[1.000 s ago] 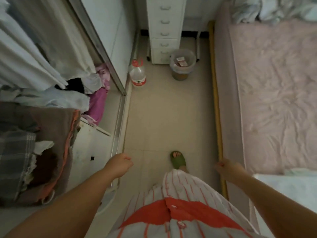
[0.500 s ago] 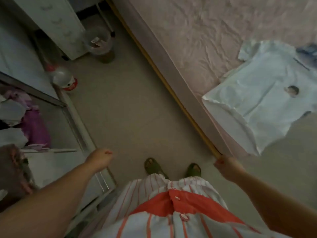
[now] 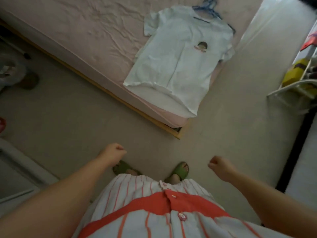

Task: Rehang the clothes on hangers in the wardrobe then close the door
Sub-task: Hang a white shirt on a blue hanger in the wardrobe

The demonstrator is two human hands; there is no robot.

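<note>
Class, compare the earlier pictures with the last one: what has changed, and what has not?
The view swung right, from the wardrobe to the bed, bringing the white T-shirt and blue hangers into sight. The left hand and right hand stay fisted, holding nothing.

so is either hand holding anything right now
Nothing is held: the left hand and right hand are empty fists; the t-shirt lies on the bed.

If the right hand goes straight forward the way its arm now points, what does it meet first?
Probably bare floor first, then the white T-shirt at the bed corner. The right hand is a fist holding nothing. Depth is unclear, so it may pass above the floor.
</note>
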